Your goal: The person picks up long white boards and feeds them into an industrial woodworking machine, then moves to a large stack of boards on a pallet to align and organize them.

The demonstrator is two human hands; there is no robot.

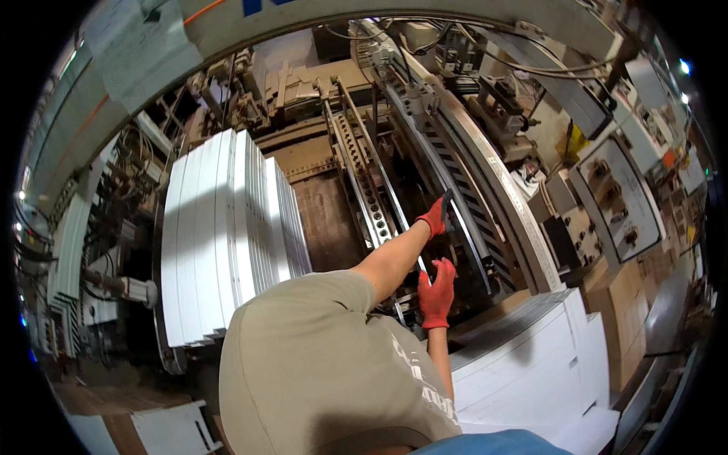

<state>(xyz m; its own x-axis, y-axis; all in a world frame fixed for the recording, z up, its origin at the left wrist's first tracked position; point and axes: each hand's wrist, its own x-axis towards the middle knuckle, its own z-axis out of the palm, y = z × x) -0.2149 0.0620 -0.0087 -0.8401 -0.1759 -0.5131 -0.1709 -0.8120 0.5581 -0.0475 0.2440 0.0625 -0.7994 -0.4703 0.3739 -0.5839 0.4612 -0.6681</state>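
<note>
Nearest the camera is the person's own body: an olive-drab cotton shirt with pale print on its side fills the lower middle, and a strip of blue cloth shows at the bottom edge. Just to the right lies a thick stack of flat white sheets, smooth-faced, with its layered edges showing as fine grey lines.

Both forearms are bare and both hands wear red knit gloves. The right hand is held upright above the near edge of the machine, fingers straight and together, palm flat, grasping nothing and touching nothing that can be made out. The left hand reaches farther in, across the body, fingers extended and loosely curved; it lies against the curved metal guide rail, but whether it grips the rail cannot be told. The rail is a long, dark, slotted steel track that bends from upper centre down to the right, passing just beyond the right hand and directly under the left.

Left of the arms stands a second pile of white boards, set on edge like ribs, matte and clean. Between pile and rail runs a perforated steel bar over a worn brown bed. Farther right sits a grey control panel with knobs; cables and brackets crowd the top.
</note>
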